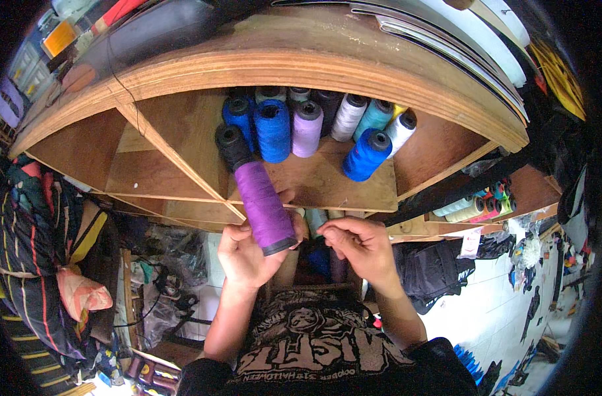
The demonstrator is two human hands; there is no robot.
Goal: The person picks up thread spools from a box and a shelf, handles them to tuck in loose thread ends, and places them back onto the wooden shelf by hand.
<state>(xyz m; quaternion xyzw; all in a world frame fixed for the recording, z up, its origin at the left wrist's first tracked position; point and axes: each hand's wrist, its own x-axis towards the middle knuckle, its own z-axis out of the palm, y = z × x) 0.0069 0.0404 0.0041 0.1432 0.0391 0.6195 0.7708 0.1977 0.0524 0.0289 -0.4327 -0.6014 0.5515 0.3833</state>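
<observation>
My left hand [243, 256] is closed around the lower part of a purple spool of thread [264, 201]. The spool leans up and to the left, its black end in front of the shelf. To the right of it, my right hand [363, 249] has thumb and fingertips pinched together, apart from the spool. Whatever is in that pinch, if anything, is too fine to make out. Behind the purple spool, a blue spool [272, 132], a lilac spool [307, 130] and another blue spool [367, 156] stand upright in the shelf compartment.
A wooden shelf [314, 66] with dividers spans the front. More spools, such as a teal spool [373, 119] and a white spool [401, 134], stand inside it. Striped fabric [33, 244] hangs at the left. Further spools [476, 208] lie on a lower shelf at the right.
</observation>
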